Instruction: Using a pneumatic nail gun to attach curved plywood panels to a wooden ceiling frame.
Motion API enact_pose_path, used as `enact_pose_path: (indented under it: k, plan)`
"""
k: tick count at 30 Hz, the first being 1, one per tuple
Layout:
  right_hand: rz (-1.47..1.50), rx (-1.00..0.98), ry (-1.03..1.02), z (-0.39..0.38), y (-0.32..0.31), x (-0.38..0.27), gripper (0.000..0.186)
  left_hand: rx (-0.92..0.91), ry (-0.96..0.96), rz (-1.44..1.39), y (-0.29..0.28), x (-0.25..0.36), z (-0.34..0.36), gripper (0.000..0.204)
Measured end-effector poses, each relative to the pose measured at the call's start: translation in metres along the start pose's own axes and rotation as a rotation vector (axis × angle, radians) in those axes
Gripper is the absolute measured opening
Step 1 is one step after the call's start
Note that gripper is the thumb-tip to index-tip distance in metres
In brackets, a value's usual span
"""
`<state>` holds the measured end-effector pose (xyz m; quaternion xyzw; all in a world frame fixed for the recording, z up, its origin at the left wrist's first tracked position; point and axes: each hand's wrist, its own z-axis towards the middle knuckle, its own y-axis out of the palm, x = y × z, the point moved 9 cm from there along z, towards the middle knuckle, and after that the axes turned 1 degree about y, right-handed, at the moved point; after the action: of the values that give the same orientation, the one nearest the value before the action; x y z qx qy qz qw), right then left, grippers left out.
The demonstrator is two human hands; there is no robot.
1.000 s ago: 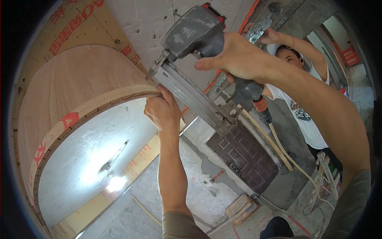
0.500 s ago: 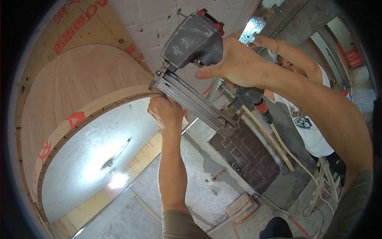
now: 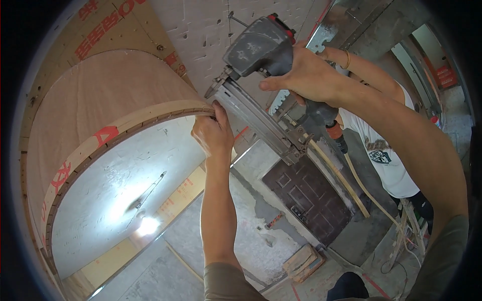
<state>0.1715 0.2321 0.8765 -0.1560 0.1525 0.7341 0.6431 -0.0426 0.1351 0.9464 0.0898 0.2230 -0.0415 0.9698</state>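
My right hand (image 3: 319,75) is closed round the handle of a grey-and-black pneumatic nail gun (image 3: 256,47). Its nose hangs just right of the end of a curved plywood strip (image 3: 165,106), apart from it, and the long magazine slants down to the right. My left hand (image 3: 213,133) grips that strip's end, with fingers below and a digit up over the edge. Slits run along the strip's lower edge, which borders a curved plywood panel (image 3: 115,80) above. An air hose (image 3: 364,180) trails down from the gun's orange-collared fitting.
Close on the right stands a person in a white shirt (image 3: 379,155), one raised arm (image 3: 374,65) wearing a bangle, near a metal ceiling channel (image 3: 321,37). Below are a dark panelled door (image 3: 306,198), a wooden stepladder (image 3: 409,228) and a cardboard-coloured stack (image 3: 304,263).
The nail gun has moved right and slightly down, its nose coming off the strip's end. My left hand has shifted slightly right, and a digit now lies over the strip's edge.
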Motion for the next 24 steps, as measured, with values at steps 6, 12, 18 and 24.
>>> enact_pose_path:
  k: [6,12,18,24]
  plan:
    - [0.009,-0.019,0.073,-0.004,0.005,0.024,0.041,-0.120,0.074,-0.124,-0.001,-0.001,-0.001,0.036]
    - [0.060,-0.051,0.042,-0.001,0.007,0.017,0.041,-0.225,0.151,-0.197,0.000,-0.010,0.001,0.043]
    - [0.016,-0.077,0.018,0.002,0.014,0.012,0.038,-0.217,0.176,-0.237,0.004,-0.014,0.003,0.056]
    - [-0.022,-0.097,-0.042,0.006,0.012,0.005,0.039,-0.228,0.179,-0.331,0.006,-0.023,0.006,0.058]
